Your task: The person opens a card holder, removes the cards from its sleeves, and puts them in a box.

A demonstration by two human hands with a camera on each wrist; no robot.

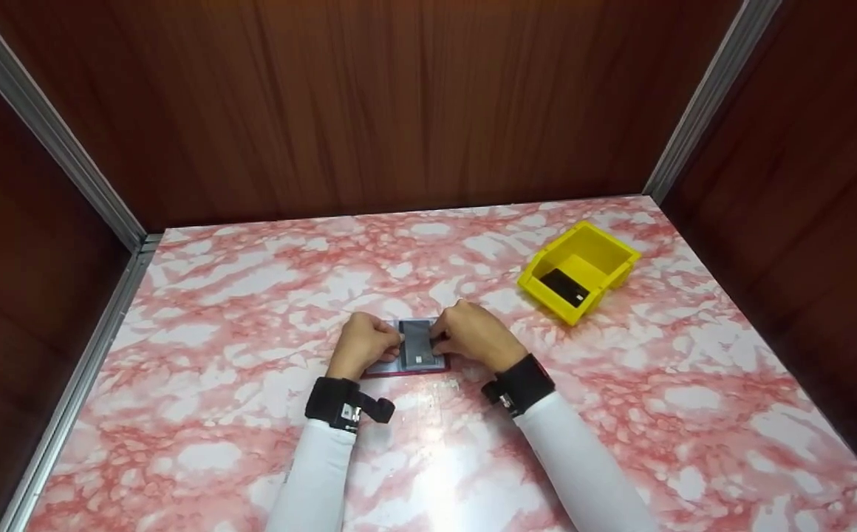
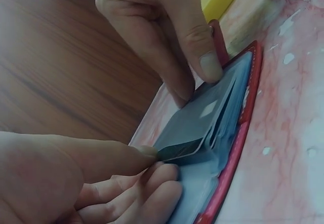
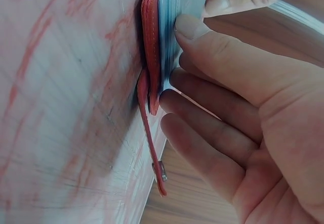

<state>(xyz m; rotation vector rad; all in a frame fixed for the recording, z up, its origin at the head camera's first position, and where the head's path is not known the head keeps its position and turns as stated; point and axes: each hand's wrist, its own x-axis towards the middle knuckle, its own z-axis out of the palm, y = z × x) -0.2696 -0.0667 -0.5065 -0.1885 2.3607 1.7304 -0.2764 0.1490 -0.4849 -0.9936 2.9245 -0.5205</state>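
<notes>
Near the middle of a red-and-white marbled tabletop (image 1: 214,414), a dark card (image 1: 417,343) with a pale chip lies in a clear sleeve (image 2: 195,113) of an opened red card holder (image 2: 256,77), its left edge looking darker, as if not fully covered by the plastic. The left hand (image 1: 363,344) pinches at that edge between thumb and fingers; the right hand (image 1: 477,336) holds the sleeve's right side, thumb on top, the lower fingers loosely bent beside the stack. If the card is moved at a slant, it could jam against the sleeve's seam, since thin plastic seems likely to cling and buckle. Should the right thumb press too hard, it might squeeze the sleeve flat and trap the card; too lightly, and the holder could slide or its pages flip. At the holder's right end a red strap (image 3: 149,133) with a metal snap (image 3: 161,171) sticks out, which a loose finger might catch, twisting the holder. Farther off, at far right, a yellow bin (image 1: 597,251) holds another dark card (image 1: 563,286), well apart from both hands, so a knock there seems unlikely
</notes>
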